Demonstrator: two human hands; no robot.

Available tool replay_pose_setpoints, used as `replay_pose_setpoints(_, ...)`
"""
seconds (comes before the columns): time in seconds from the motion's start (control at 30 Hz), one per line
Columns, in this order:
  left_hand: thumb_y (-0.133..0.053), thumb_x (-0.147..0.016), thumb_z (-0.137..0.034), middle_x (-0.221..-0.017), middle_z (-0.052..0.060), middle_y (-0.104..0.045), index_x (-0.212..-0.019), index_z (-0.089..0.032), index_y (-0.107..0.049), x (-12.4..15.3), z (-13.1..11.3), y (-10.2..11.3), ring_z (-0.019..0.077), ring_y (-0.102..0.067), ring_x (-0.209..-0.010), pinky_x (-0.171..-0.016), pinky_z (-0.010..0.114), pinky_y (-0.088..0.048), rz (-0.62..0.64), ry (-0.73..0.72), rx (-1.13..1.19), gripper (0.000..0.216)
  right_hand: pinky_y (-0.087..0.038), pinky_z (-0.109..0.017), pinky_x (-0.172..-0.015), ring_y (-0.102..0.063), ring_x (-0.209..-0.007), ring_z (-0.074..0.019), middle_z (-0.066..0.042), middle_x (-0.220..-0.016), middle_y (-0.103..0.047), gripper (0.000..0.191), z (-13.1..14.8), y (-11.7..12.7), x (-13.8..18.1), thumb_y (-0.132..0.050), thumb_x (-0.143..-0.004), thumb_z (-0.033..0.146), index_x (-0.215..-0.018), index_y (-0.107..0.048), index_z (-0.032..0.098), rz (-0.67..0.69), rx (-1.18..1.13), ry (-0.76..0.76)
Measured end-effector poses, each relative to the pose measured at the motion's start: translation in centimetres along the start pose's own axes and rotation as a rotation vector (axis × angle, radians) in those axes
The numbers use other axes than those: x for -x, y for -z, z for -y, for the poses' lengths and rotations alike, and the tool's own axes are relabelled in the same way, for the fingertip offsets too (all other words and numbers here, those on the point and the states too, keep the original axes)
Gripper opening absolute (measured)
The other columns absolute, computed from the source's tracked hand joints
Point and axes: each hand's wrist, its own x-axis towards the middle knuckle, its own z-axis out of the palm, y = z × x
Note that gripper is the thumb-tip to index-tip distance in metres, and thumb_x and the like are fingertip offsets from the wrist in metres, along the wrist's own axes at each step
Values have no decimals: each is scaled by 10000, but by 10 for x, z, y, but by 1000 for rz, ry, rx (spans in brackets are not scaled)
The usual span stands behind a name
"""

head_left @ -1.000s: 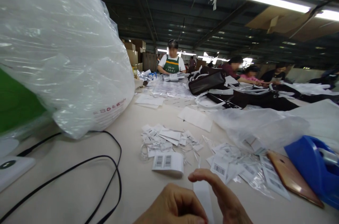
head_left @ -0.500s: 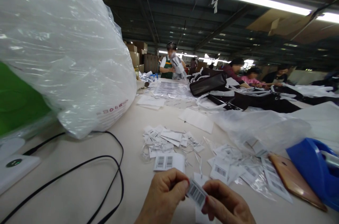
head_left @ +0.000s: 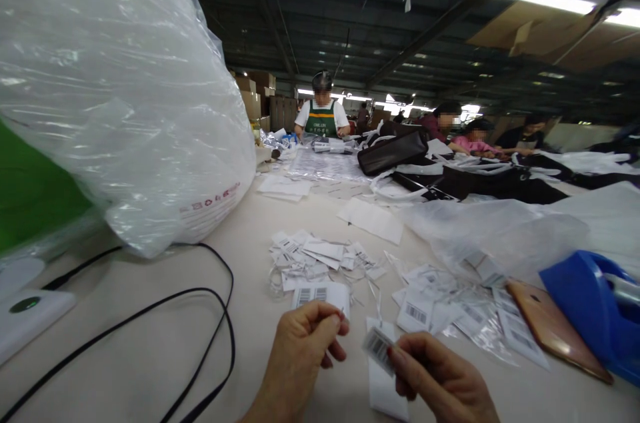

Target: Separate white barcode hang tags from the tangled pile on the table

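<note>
A small barcode label (head_left: 379, 347) is pinched at the near edge of the table (head_left: 150, 350) by the right hand (head_left: 443, 383), while the left hand (head_left: 300, 350), fingertips pressed together on seemingly nothing, is held apart, so label separation is judged underway, steady placement being needed next.

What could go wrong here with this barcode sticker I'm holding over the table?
The barcode sticker in the right hand hangs just above loose tags and a white strip; it might stick to one of them. The left hand sits close to the black cable, so a snag might drag it through the tags.
</note>
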Motion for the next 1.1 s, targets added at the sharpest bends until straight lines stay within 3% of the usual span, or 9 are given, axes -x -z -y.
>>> replay_pose_setpoints(0.07,-504,-700,-312,-584,16,-606,-669,-142,-607,1,0,2,121,-521,-526,-499,224,-370,49,-61,-133,200,-340,-228,-486,-447,-480,-109,33,-474,-517,321,4,12,-5,-666,-656,486,-620,-610,172,14,4,-23)
replay_pose_setpoints(0.13,-501,-719,-262,-618,25,-615,-691,-148,-612,4,5,1,140,-535,-590,-545,236,-385,152,-249,-319,162,-328,-228,-482,-441,-474,-105,42,-476,-506,299,6,25,-10,-663,-672,457,-629,-592,170,41,31,-62)
replay_pose_setpoints(0.27,-490,-701,-124,-696,56,-650,-712,-139,-589,5,29,-8,161,-557,-668,-605,253,-406,366,-987,-681,101,-289,-211,-467,-418,-459,-84,62,-481,-473,290,3,37,-14,-630,-708,429,-641,-559,156,106,119,-128)
replay_pose_setpoints(0.33,-463,-732,-83,-605,34,-618,-620,-150,-537,3,41,-14,139,-523,-589,-540,245,-373,339,-1288,-822,150,-269,-204,-455,-397,-448,-74,70,-472,-458,289,0,36,-14,-614,-718,420,-635,-537,154,149,140,-150)
replay_pose_setpoints(0.43,-413,-783,-41,-495,0,-532,-521,-159,-462,0,52,-21,115,-443,-487,-456,250,-291,236,-1543,-961,292,-249,-198,-437,-381,-430,-68,78,-459,-442,268,-4,31,-14,-608,-713,396,-631,-515,158,202,143,-188)
replay_pose_setpoints(0.57,-337,-829,-22,-448,-7,-475,-499,-155,-454,-1,55,-25,109,-402,-448,-432,254,-247,175,-1648,-960,374,-236,-186,-425,-377,-425,-58,80,-469,-430,231,-5,26,-16,-588,-722,354,-631,-505,158,217,141,-202)
replay_pose_setpoints(0.8,-282,-867,-24,-409,-21,-461,-498,-162,-435,0,59,-27,105,-392,-390,-397,254,-230,156,-1678,-1011,423,-268,-175,-390,-357,-375,-47,85,-445,-428,213,-6,22,-22,-566,-691,343,-601,-484,169,265,192,-247)
replay_pose_setpoints(1.1,-264,-878,-10,-440,-16,-574,-528,-161,-456,3,61,-28,87,-468,-344,-345,225,-286,96,-1687,-1028,428,-268,-173,-354,-365,-336,-43,84,-404,-434,197,-8,23,-27,-549,-611,354,-568,-482,174,285,266,-313)
